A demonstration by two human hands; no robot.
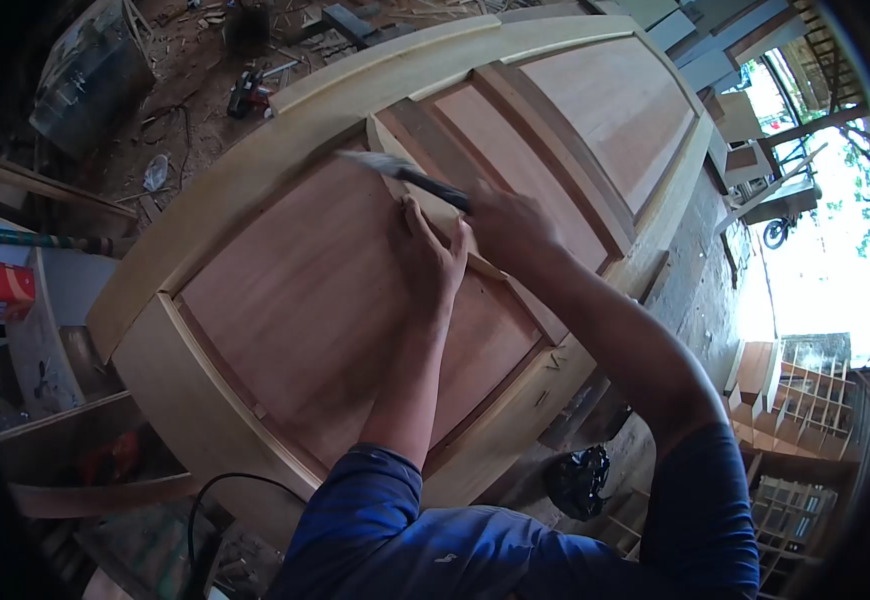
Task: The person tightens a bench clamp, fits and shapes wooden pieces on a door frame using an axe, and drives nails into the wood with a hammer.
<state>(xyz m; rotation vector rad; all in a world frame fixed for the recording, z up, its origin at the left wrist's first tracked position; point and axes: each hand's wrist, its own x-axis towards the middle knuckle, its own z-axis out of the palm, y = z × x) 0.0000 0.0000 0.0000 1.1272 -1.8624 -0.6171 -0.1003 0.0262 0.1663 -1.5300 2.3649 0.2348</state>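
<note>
A large framed wooden panel (295, 285), perhaps a door, lies in front of me, with pale frame boards around reddish-brown inset sheets. Across it runs a pale wooden strip (439, 214) on a crosspiece. My left hand (437, 262) grips the strip's near edge, thumb on one side and fingers on the other; whether a nail is between them I cannot make out. In my right hand (511, 228) is a hammer (433, 186), held by its dark handle just above the strip. Its head is smeared by motion and points to the far left.
A power drill (244, 95) lies on the littered ground beyond the panel's left edge. At the left stand a red box (7, 290) and a green tube (50, 240). A black cable (217, 484) loops near the panel's front edge. A black plastic bag (579, 482) sits lower right.
</note>
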